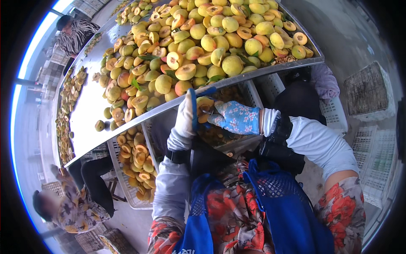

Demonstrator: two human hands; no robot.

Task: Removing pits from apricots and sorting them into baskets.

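a seated person (63, 207) is at the lower left, beside a white crate (135, 163) of halved peaches under the metal table (91, 106). the left hand (186, 116), in a white glove, is closed around a peach (204, 106) just below the table edge. the right hand (234, 117), in a blue flowered glove, presses on the same peach, fingers curled; whether it holds a tool i cannot tell. a heap of peaches (203, 42) covers the table above.

Head-worn fisheye looks steeply down, close over the metal sorting table (89, 110).
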